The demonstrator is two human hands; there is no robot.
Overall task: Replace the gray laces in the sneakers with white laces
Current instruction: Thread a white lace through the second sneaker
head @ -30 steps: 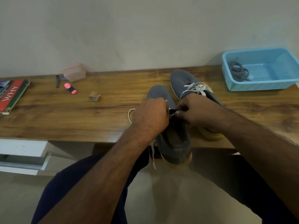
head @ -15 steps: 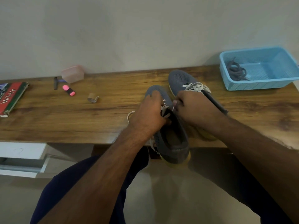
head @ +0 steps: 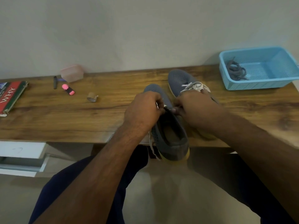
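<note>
Head view showed the left hand (head: 144, 110) and right hand (head: 195, 109) curled, pinching a white lace (head: 152, 143) at the tongue of the near gray knit sneaker (head: 171, 136), at the wooden desk's (head: 97, 120) six-o'clock edge. A red book (head: 9, 97) at nine o'clock read "WHY"; gray laces (head: 236, 72) lay in the blue plastic basket (head: 262, 84) at two o'clock.

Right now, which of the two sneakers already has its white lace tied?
The far sneaker, nearer the blue basket, shows a tied white bow. The near sneaker, under both hands, has a loose lace hanging.
</note>
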